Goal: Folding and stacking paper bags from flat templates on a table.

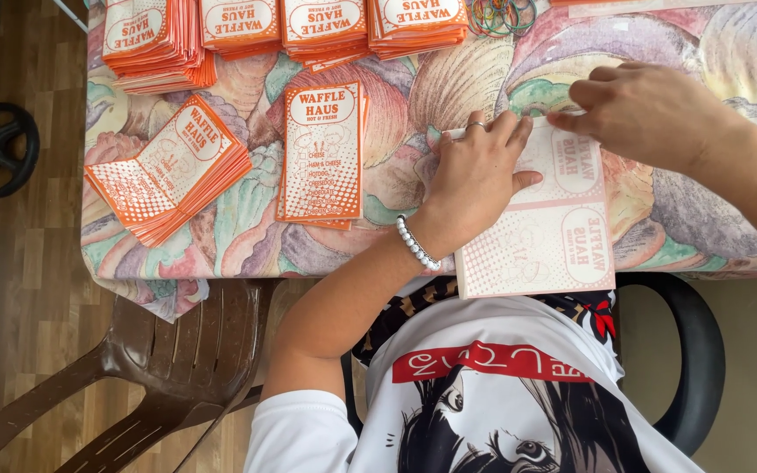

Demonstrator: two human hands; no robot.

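Hands flat, open, left hand (475, 171) pressing pale paper bag (545, 228), right hand (646, 109) pinching its edge; orange bag stacks (168, 166) nearby

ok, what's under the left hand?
The left hand lies flat on a pale printed paper sheet, which rests on the patterned tablecloth and overhangs its near edge. The right hand pinches the sheet's far edge. What the palm covers cannot be seen.

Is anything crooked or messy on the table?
Yes. One stack of orange paper bags near the left edge lies slanted and fanned out, while the stack beside it sits straight. Nothing looks spilled or torn.
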